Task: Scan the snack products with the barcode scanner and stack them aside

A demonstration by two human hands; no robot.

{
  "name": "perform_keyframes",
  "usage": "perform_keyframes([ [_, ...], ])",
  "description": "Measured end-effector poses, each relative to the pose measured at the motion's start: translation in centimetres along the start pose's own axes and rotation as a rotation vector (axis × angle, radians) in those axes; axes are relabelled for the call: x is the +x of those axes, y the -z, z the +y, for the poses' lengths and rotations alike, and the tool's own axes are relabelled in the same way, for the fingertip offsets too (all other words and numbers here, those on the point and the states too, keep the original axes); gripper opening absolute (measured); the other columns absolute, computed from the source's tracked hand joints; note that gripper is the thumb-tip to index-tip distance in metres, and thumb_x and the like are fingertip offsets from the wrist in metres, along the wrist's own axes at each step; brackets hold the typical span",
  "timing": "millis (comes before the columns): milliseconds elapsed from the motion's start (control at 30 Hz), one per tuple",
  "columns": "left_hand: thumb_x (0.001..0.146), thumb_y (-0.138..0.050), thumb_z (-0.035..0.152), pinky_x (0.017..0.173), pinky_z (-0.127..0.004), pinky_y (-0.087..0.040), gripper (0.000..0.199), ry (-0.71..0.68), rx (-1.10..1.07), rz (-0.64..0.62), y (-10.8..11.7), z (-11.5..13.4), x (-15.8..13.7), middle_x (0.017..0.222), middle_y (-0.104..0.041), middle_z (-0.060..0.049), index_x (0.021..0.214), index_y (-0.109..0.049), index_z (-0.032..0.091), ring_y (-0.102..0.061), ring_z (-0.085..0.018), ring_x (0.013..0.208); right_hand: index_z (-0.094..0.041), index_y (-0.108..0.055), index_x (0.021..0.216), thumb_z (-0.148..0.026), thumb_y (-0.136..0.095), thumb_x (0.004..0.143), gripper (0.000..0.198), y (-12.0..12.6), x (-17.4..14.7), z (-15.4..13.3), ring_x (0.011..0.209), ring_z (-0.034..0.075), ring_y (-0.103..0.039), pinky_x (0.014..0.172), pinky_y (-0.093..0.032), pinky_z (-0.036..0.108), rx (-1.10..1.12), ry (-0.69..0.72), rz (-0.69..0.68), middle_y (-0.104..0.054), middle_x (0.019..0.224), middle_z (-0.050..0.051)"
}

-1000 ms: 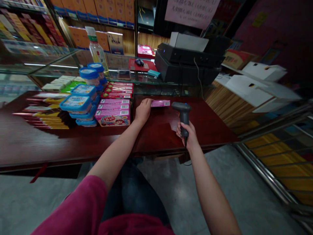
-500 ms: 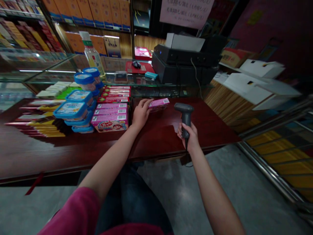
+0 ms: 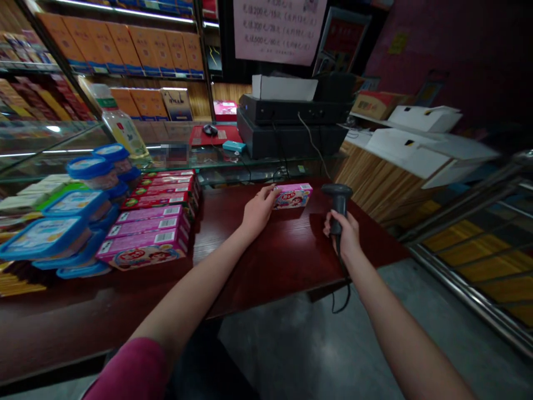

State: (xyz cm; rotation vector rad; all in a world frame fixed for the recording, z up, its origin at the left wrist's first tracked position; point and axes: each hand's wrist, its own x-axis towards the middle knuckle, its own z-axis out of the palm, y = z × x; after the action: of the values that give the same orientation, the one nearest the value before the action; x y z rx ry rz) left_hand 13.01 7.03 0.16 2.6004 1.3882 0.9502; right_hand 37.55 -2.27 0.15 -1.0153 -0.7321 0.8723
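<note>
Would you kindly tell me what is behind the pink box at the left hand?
Beyond the pink box show the tabletop's far strip, the glass counter and a black unit. Whatever lies directly behind its front panel is covered.

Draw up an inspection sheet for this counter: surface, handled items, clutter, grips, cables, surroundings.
Surface: dark red-brown counter, glossy.
Handled items: pink box, upright, illustrated side facing the camera; grey scanner, beside it on the right.
Clutter: row of pink boxes, red boxes behind, stacked blue-lidded tubs on the left.
Grips: left grip holds the pink box's left end; right grip is wrapped around the scanner's handle.
Cables: black cord hangs below the scanner, looping past the counter's front edge.
Surroundings: bottle on glass; orange boxes shelved behind; metal railing right.
</note>
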Motion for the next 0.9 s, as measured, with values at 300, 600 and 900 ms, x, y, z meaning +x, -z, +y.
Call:
perform_keyframes([
  [300,0.108,-0.041,0.023,0.103,-0.048,-0.055,0.049,-0.068,0.186,0.048,-6.1,-0.8,9.6,0.162,-0.053,-0.011,0.156,-0.052,0.029,-0.061,-0.032,0.13,-0.023,-0.059,0.083,-0.037,-0.086,0.071,0.032,-0.1,-0.2,0.4,0.046,0.009,-0.052,0.034,-0.042,0.021,0.028,-0.013,-0.008,-0.061,0.068,-0.005],
  [600,0.105,-0.049,0.021,0.108,-0.05,-0.052,0.061,-0.02,0.178,0.094,-6.3,-1.2,10.6,0.168,-0.045,-0.007,0.164,-0.04,0.031,-0.053,-0.033,0.14,-0.023,-0.061,0.085,-0.038,-0.084,0.076,0.029,-0.2,-0.5,0.3,0.046,0.01,-0.053,0.034,-0.044,0.022,-0.04,0.01,-0.103,-0.061,0.071,-0.003],
  [900,0.1,-0.053,0.015,0.116,-0.044,-0.048,0.072,-0.101,0.149,0.03,1.0,1.2,-1.2,0.174,-0.034,-0.009,0.168,-0.031,0.024,-0.052,-0.028,0.146,-0.022,-0.061,0.083,-0.04,-0.088,0.066,0.037,-0.3,-1.3,-0.4,0.047,0.011,-0.053,0.035,-0.043,0.023,-0.083,-0.012,-0.08,-0.063,0.07,-0.002],
])
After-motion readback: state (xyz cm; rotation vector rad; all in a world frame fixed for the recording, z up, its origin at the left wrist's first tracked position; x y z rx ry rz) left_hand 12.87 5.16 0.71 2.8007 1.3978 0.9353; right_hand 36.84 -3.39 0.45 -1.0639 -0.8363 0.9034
